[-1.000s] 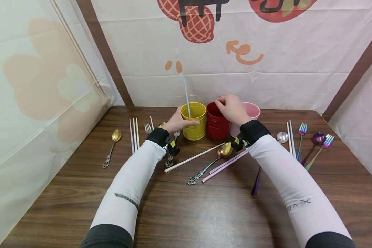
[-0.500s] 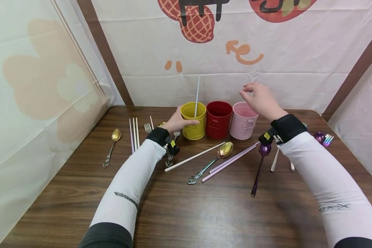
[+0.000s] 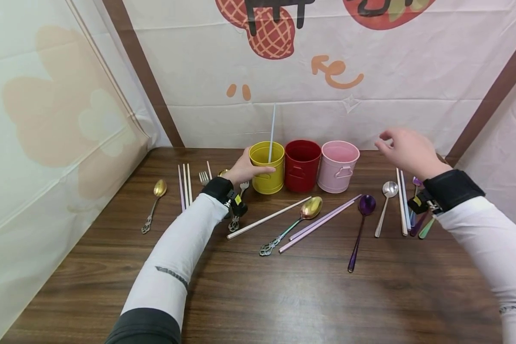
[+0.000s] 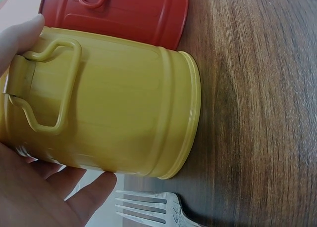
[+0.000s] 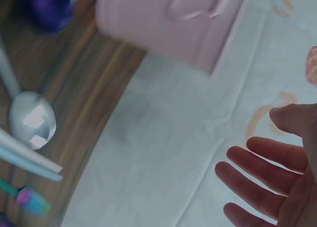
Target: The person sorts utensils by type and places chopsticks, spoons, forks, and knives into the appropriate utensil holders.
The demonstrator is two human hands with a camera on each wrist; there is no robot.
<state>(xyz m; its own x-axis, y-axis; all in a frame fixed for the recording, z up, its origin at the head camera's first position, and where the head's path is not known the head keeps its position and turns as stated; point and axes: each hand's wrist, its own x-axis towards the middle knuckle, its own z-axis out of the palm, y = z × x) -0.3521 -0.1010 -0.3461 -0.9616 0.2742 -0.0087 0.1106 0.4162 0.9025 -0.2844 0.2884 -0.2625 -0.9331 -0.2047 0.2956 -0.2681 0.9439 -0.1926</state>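
My left hand [image 3: 244, 168] grips the side of a small yellow bucket [image 3: 268, 179], thumb on the front and fingers around the far side. A pale blue chopstick [image 3: 272, 129] leans upright in that bucket. Beside it stand a red bucket [image 3: 301, 177] and a pink bucket [image 3: 336, 175], side by side. In the left wrist view, a fork [image 4: 148, 207] lies close under my left fingers. My right hand [image 3: 410, 150] hovers in the air right of the pink bucket, holding nothing. The right wrist view shows its fingers [image 5: 267, 170] loosely extended.
Before the buckets lie a white chopstick [image 3: 268, 219], a gold-bowled spoon [image 3: 311, 208], two pinkish chopsticks [image 3: 320, 227] and a purple spoon [image 3: 361, 224]. A silver spoon [image 3: 389, 190] and more cutlery lie at right; a gold spoon [image 3: 159, 188] and chopsticks [image 3: 185, 186] at left.
My right hand has moved from above the red bucket, past the pink one, to the right. The blue chopstick has tipped to lean rightward. My left hand stays on the yellow bucket.
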